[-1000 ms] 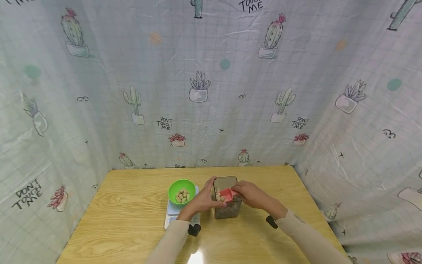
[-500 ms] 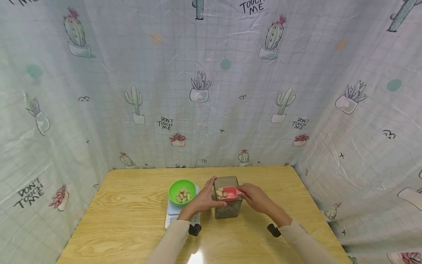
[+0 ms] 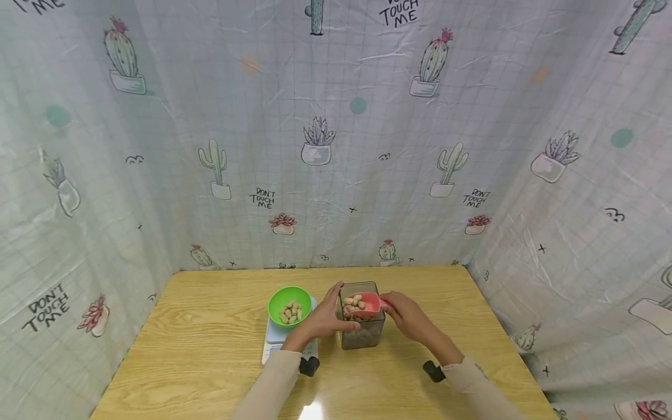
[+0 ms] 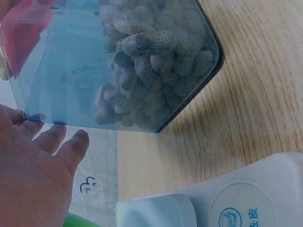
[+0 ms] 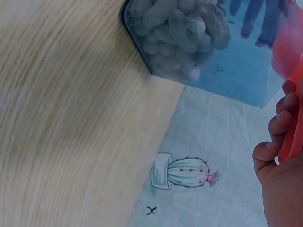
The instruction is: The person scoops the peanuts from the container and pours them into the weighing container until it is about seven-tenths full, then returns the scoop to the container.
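Left hand holds grey see-through container at its side, thumb along near rim; right hand grips red scoop by handle; scoop is between both hands, at container mouth, with several peanuts in it; more peanuts inside container; left of left hand, green bowl with peanuts on white scale.

I see soft, muted light on the curtain, a hard white glare on the table's near side, and faint shadow beside the box.
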Motion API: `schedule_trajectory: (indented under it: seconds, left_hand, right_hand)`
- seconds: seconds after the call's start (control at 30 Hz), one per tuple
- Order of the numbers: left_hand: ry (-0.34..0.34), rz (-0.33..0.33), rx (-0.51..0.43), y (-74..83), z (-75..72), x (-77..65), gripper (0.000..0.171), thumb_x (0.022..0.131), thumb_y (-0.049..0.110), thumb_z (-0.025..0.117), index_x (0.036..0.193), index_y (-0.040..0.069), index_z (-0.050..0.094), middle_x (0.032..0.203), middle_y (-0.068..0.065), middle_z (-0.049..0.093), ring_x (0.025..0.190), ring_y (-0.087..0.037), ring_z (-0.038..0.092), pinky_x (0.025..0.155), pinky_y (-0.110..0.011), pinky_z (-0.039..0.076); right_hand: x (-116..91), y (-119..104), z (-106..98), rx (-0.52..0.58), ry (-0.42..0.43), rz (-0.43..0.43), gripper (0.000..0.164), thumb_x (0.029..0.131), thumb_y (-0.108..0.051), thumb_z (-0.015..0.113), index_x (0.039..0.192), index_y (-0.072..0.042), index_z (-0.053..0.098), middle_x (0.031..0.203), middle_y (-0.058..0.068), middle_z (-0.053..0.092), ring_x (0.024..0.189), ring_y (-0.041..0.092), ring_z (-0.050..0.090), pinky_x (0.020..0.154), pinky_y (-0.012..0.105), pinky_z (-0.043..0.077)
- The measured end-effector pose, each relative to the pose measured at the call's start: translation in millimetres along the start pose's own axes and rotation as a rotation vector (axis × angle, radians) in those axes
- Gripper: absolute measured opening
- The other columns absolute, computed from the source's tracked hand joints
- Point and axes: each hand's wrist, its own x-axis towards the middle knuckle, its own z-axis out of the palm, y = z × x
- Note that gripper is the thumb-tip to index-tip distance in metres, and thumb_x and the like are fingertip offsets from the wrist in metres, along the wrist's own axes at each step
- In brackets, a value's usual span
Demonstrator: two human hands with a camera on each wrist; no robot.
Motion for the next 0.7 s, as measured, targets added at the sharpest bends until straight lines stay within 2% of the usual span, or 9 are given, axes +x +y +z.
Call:
schedule_trajectory:
  seconds: [0.2,0.4,0.7]
  left_hand:
    - [-0.012,-0.001,0.038,2.8,-2.2,-2.4,0.117,0.077,0.061,0.076,0.16,0.027,0.0,0.167,-0.01,0.004,0.15,-0.04,0.021,0.111,-0.061,0.034]
    - [-0.024,0.011,0.078,6.1,-4.7,-7.2,0.116,0.079,0.067,0.068,0.16,0.025,-0.004,0.167,-0.011,0.001,0.15,-0.04,0.019,0.112,-0.06,0.032]
    - [0.038,0.073,0.119,16.2,-16.1,-14.3,0.106,0.087,0.057,0.067,0.16,0.018,0.0,0.167,-0.013,0.002,0.149,-0.042,0.02,0.112,-0.06,0.032]
  right_hand:
    - [0,3,-7,-0.019,0.043,0.033,0.023,0.101,-0.017,0.055,0.119,-0.009,0.065,0.105,0.001,0.067,0.091,0.014,0.061,0.08,0.037,0.053]
    - [2,5,-17,-0.059,0.075,-0.04,0.022,0.101,-0.017,0.053,0.118,-0.01,0.065,0.101,-0.001,0.066,0.088,0.012,0.059,0.077,0.035,0.051]
    - [10,0,-35,-0.116,0.089,-0.112,0.016,0.099,-0.011,0.057,0.113,-0.01,0.065,0.098,0.001,0.067,0.088,0.014,0.06,0.076,0.036,0.051]
